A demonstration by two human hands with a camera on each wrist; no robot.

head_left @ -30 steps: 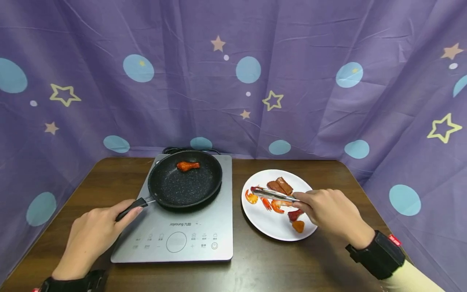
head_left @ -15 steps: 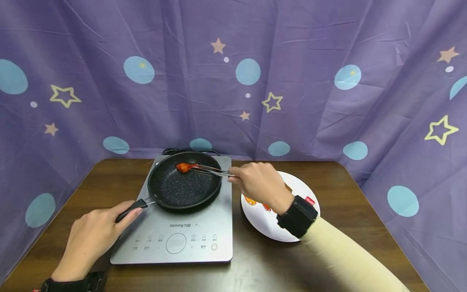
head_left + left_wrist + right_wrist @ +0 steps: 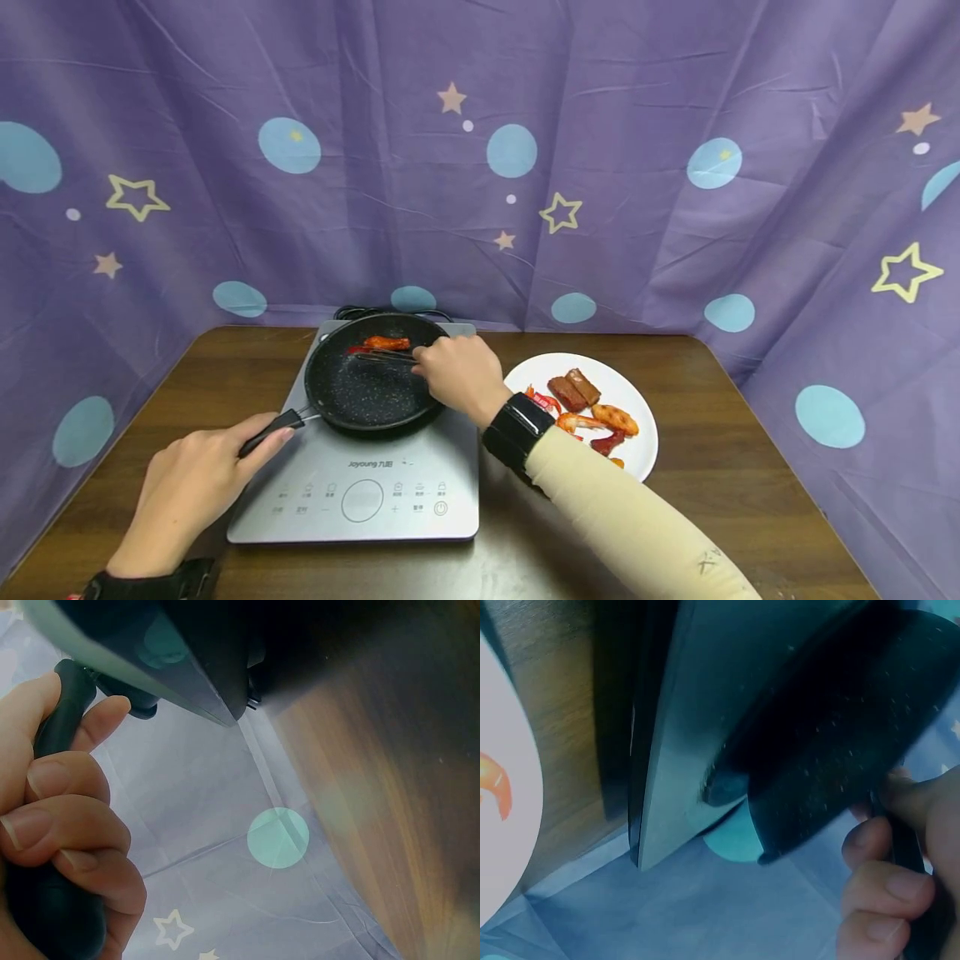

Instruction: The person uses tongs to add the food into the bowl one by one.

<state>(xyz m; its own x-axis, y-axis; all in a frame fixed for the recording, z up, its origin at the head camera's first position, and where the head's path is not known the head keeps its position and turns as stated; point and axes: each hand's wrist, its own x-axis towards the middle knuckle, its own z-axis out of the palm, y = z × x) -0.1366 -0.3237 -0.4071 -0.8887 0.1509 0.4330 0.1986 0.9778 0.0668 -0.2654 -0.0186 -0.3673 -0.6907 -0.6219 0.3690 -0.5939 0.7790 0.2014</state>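
Note:
My left hand grips the black handle of a speckled black frying pan. In the left wrist view its fingers curl round that handle. Over the pan's right side, my right hand holds metal tongs, tips low in the pan. At the tips lies a small dark red food piece, beside an orange-red chicken drumstick. I cannot tell whether the tongs still pinch that piece. In the right wrist view, fingers wrap the tongs' dark-looking grip.
Under the pan stands a silver induction cooker with touch controls. A white plate to the right bears brown meat pieces, shrimp, a chicken wing and other food. A purple curtain hangs behind the wooden table.
My right hand has carried the tongs from the plate leftward into the pan, bringing a red food piece beside the drumstick. The left hand and pan have stayed in place.

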